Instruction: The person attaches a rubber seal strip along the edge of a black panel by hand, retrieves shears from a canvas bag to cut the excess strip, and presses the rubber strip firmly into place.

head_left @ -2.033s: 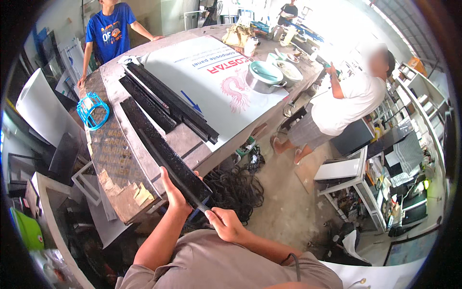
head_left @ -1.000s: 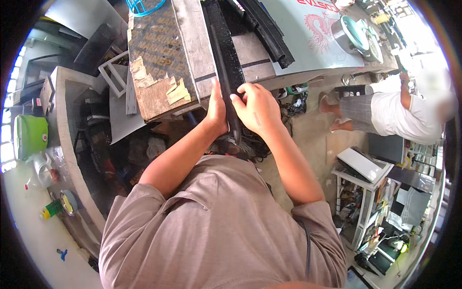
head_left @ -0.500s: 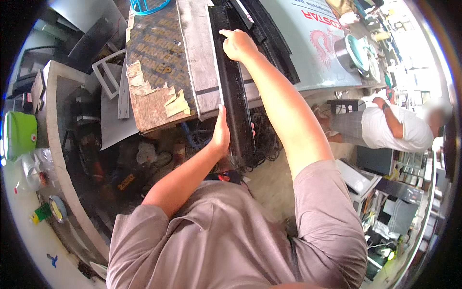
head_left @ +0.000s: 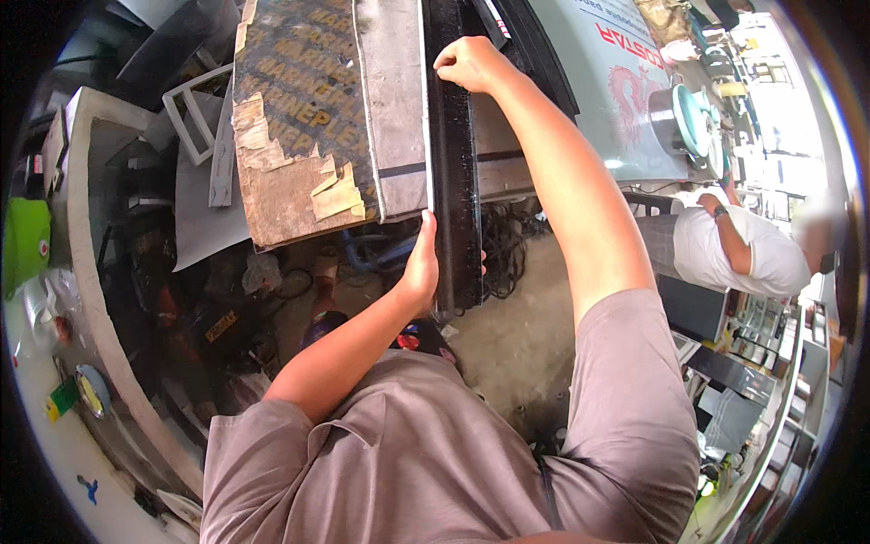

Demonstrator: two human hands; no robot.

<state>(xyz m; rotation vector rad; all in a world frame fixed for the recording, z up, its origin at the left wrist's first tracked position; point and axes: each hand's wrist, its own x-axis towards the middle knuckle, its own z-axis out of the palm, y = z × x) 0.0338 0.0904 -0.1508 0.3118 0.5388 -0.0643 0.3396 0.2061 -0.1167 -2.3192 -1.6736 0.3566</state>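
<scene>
A long black profile bar (head_left: 456,163) lies over the table edge, its near end jutting out toward me. My left hand (head_left: 421,263) is wrapped round that near end, thumb along the left side and fingertips showing at the right. A thin pale edge (head_left: 427,118) runs along the bar's left side. Farther up, my right hand (head_left: 467,65) is over the bar with its fingers bent and pressed together near the left side. What those fingers pinch, if anything, is too small to make out.
A worn printed board (head_left: 299,118) with peeling layers and a grey padded strip (head_left: 394,118) cover the table's left part. More black profiles (head_left: 535,54) lie to the right, beside a pale panel (head_left: 603,118) and a pot (head_left: 680,118). A person in white (head_left: 739,240) is at the right.
My right hand has gone from a pointing finger to closed fingers and shifted slightly right. The bar has turned straighter, its far part swinging right, with my left hand still round it.
</scene>
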